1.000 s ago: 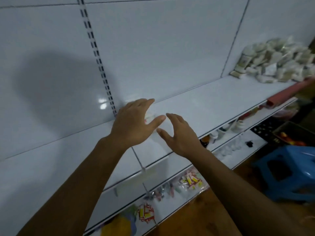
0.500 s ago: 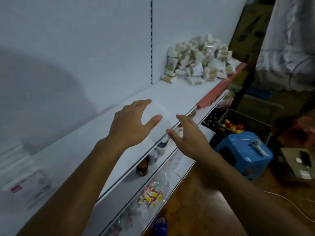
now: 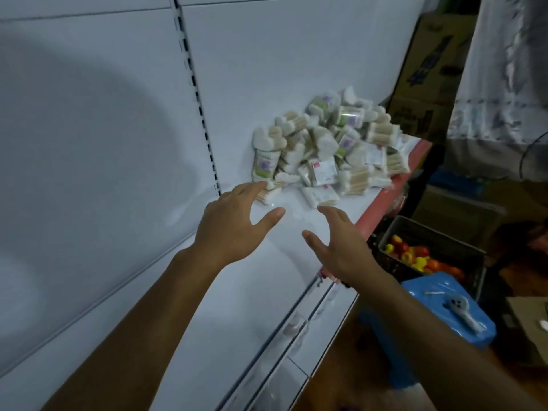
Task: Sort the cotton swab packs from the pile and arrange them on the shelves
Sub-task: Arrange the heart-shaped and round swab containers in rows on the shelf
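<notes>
well, both hands, left (image 3: 234, 225) & right (image 3: 338, 247), spread w/ empty grip near swab pile (image 3: 329, 146); lower shelves blurred.

Both bare forearms reach forward and up from the bottom edge of the view, side by side. The left hand (image 3: 234, 223) is held back-up, its fingers (image 3: 252, 189) stretched forward and close together, the thumb splayed out to the right. The right hand (image 3: 341, 244) is turned partly on edge, palm facing left toward the other, fingers extended and slightly curved, thumb pointing left. Both hands are spread wide and grip nothing. A gap lies between the two thumbs.
</notes>
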